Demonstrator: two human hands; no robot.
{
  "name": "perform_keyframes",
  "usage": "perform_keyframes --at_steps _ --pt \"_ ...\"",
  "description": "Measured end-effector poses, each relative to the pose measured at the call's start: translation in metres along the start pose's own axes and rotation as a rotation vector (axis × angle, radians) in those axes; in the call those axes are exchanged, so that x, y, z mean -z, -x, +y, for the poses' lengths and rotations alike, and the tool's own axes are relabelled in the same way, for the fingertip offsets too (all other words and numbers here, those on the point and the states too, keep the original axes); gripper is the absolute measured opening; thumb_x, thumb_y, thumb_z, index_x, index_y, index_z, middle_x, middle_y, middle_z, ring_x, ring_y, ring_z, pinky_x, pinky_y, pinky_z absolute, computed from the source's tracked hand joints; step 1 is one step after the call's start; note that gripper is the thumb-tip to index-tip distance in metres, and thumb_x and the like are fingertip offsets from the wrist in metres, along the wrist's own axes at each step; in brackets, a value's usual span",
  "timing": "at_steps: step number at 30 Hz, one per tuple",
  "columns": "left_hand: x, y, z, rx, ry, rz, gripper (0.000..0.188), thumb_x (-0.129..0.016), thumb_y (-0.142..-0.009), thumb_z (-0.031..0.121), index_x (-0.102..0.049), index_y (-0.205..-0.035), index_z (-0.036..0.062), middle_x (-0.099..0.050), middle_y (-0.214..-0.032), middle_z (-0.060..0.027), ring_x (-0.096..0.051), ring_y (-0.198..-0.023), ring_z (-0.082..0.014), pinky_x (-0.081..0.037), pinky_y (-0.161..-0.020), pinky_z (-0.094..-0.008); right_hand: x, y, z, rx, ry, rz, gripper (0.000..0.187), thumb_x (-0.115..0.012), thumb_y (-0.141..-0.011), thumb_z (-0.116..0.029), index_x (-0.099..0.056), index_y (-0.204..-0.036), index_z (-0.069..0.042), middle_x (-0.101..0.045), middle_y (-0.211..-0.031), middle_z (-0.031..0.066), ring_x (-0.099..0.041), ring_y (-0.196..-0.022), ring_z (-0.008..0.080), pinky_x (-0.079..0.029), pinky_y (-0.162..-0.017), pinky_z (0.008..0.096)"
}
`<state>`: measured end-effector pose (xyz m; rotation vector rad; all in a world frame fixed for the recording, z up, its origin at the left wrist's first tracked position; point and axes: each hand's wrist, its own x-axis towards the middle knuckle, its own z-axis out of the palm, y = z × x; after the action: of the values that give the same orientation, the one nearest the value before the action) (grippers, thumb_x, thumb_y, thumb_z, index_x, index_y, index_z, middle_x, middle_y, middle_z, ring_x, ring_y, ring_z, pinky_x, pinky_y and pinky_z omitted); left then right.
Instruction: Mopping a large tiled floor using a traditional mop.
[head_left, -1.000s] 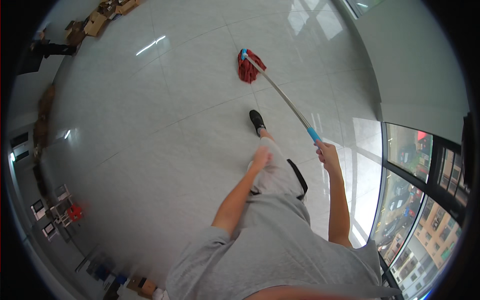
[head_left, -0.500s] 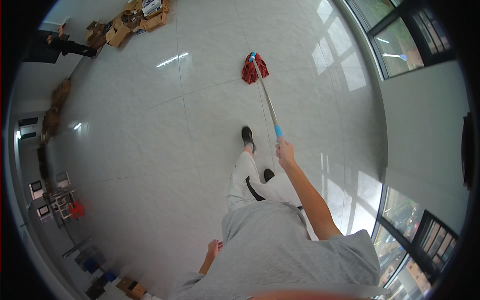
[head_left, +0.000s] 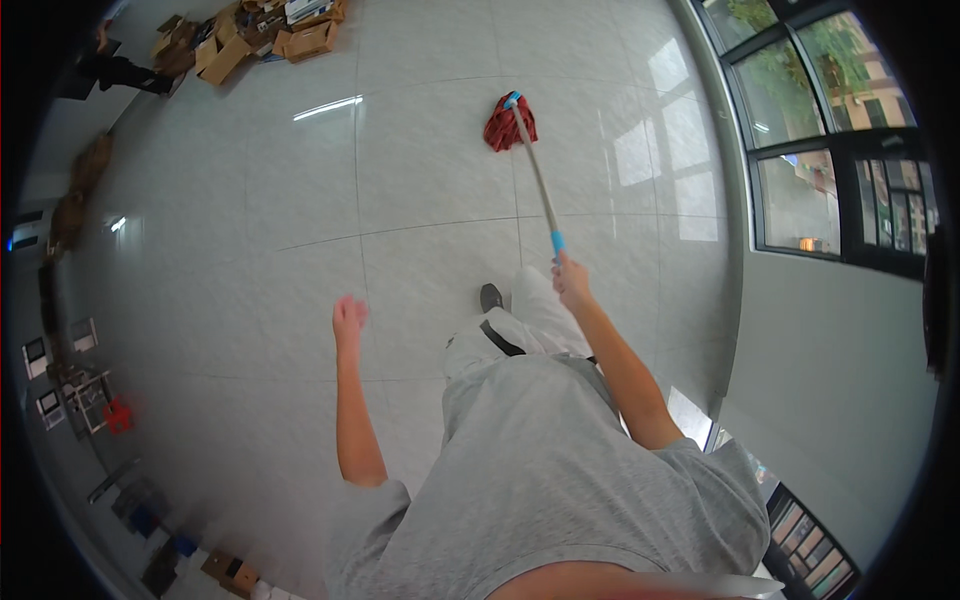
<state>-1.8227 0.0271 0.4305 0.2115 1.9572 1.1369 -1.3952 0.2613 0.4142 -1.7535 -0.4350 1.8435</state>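
My right hand [head_left: 572, 283] is wrapped round the blue grip of a mop [head_left: 541, 183]. The metal pole slants away from me to a blue joint and a head of dark red strands [head_left: 510, 124] lying on the pale tiled floor [head_left: 430, 165]. Out to the left, my left hand [head_left: 349, 313] is raised in front of me, away from the mop. Motion blurs its fingers, so whether they are curled closed is unclear, and I see no object in it. One dark shoe [head_left: 490, 298] shows below my light trousers.
Opened cardboard boxes [head_left: 225, 55] are heaped at the far left, near a person in dark clothes [head_left: 122, 75]. A red stool [head_left: 118, 414] stands by a metal frame at the left. Along the right runs a pale wall [head_left: 835, 330] with dark-framed windows [head_left: 800, 85].
My left hand has swung up and forward from beside my waist. The right hand keeps its hold on the mop, while boxes, windows and floor lines have shifted in view as I walk.
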Motion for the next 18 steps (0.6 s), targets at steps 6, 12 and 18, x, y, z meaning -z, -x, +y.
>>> perform_keyframes --at_steps 6,12,18 --pt "-0.096 -0.131 0.159 -0.225 -0.298 -0.219 0.035 -0.044 -0.100 0.032 -0.054 -0.120 0.0056 -0.067 -0.096 -0.0057 -0.061 -0.080 -0.0117 -0.047 -0.066 -0.0264 -0.053 -0.120 -0.111 -0.063 0.032 -0.049 0.036 -0.059 -0.093 -0.034 -0.054 -0.100 0.001 -0.045 -0.064 -0.0004 -0.033 -0.043 0.0051 -0.023 -0.036 0.0206" --pt "-0.124 -0.202 0.064 -0.012 -0.338 -0.241 0.031 -0.046 -0.099 0.029 -0.057 -0.111 0.0030 -0.064 -0.082 -0.0043 -0.059 -0.070 -0.0117 -0.046 -0.058 -0.0254 -0.115 -0.256 -0.216 -0.100 0.001 -0.100 0.037 -0.060 -0.093 -0.035 -0.053 -0.101 0.001 -0.044 -0.065 0.0001 -0.034 -0.044 0.0055 -0.024 -0.036 0.0203" --pt "-0.122 -0.129 0.038 0.768 0.116 0.040 0.038 -0.046 -0.096 0.034 -0.046 -0.122 0.0062 -0.063 -0.106 -0.0173 -0.064 -0.091 -0.0288 -0.051 -0.073 -0.0431 -0.201 -0.359 -0.361 -0.061 -0.029 -0.082 0.034 -0.059 -0.094 -0.033 -0.052 -0.095 0.000 -0.044 -0.065 -0.0001 -0.034 -0.044 0.0058 -0.024 -0.036 0.0205"
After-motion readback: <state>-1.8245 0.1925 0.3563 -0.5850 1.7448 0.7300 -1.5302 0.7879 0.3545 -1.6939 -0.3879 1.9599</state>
